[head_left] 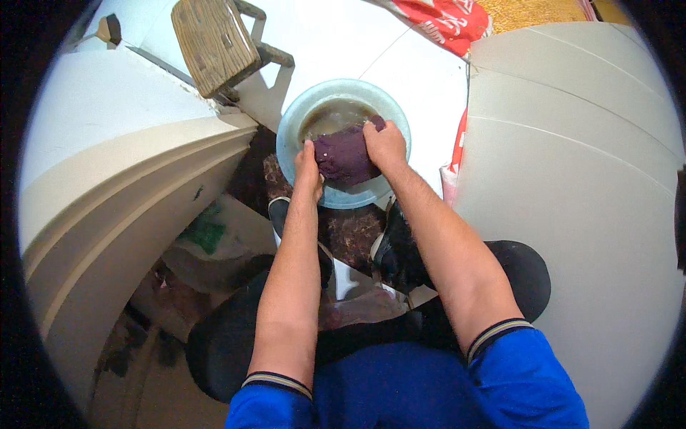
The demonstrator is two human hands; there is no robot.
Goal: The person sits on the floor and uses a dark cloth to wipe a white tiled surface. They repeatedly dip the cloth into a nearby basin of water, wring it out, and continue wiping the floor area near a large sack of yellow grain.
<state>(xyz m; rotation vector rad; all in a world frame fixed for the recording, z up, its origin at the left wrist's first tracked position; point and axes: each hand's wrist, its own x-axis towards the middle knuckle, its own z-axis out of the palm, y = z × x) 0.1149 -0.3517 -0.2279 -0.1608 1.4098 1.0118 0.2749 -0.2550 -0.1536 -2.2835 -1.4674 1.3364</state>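
A dark purple cloth is stretched between my two hands above a light blue plastic basin. My left hand grips the cloth's left end, thumb on top. At the opposite end, my right hand has its fingers closed around the fabric, and a small bunch of it sticks out past the thumb. Murky greyish-brown water with some foam fills the basin behind the cloth. Whether the cloth's lower edge touches the water cannot be seen.
A wooden stool stands on the white tiled floor at upper left. Beyond the basin lies a red printed sack. A pale panel rises on the right, and a moulded door frame curves along the left. My shoes flank the basin's near side.
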